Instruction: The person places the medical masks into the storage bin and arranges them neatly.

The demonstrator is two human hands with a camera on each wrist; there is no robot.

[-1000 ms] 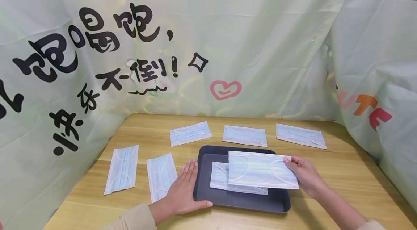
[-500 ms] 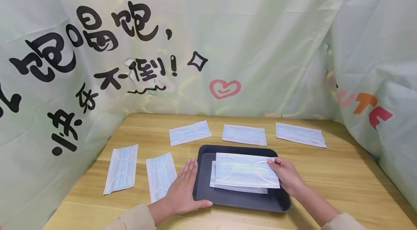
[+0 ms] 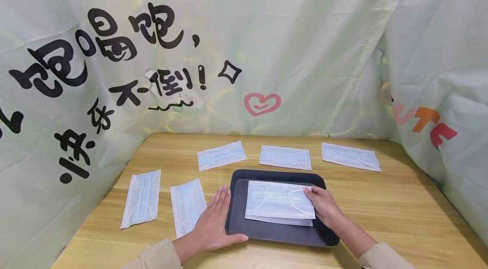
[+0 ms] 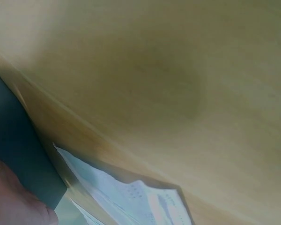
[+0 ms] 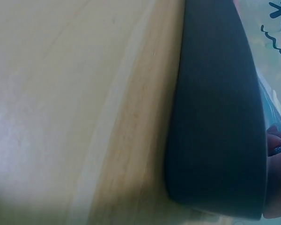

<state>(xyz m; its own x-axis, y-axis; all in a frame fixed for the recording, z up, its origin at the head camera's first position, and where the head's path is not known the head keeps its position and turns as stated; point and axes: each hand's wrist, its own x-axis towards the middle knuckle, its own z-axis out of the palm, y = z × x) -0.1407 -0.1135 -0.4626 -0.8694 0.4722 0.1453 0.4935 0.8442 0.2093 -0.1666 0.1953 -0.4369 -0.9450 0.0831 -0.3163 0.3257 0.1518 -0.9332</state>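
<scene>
My right hand [image 3: 324, 206] pinches the right end of a pale blue pleated face mask [image 3: 276, 200] with white ear loops. This mask lies low over another face mask [image 3: 293, 221] in the dark grey tray [image 3: 286, 236]; only the lower mask's front edge shows. My left hand [image 3: 213, 224] rests along the tray's left side with fingers straight and thumb spread at the near corner. The right wrist view shows the tray's outer wall [image 5: 215, 117], with fingertips [image 5: 274, 140] on the mask beyond it. In the left wrist view, part of my left hand [image 4: 14, 199] touches the tray wall [image 4: 18, 136].
Two masks lie left of the tray, one farther out [image 3: 141, 199] and one [image 3: 188, 205] partly behind my left hand. Along the back lie three more: a left mask [image 3: 222, 156], a middle mask [image 3: 285, 157] and a right mask [image 3: 351, 157]. A printed curtain [image 3: 305, 70] encloses the wooden table [image 3: 389, 214].
My right hand has moved left and slightly down with its mask, which now lines up over the mask in the tray. My left hand has stayed at the tray's side.
</scene>
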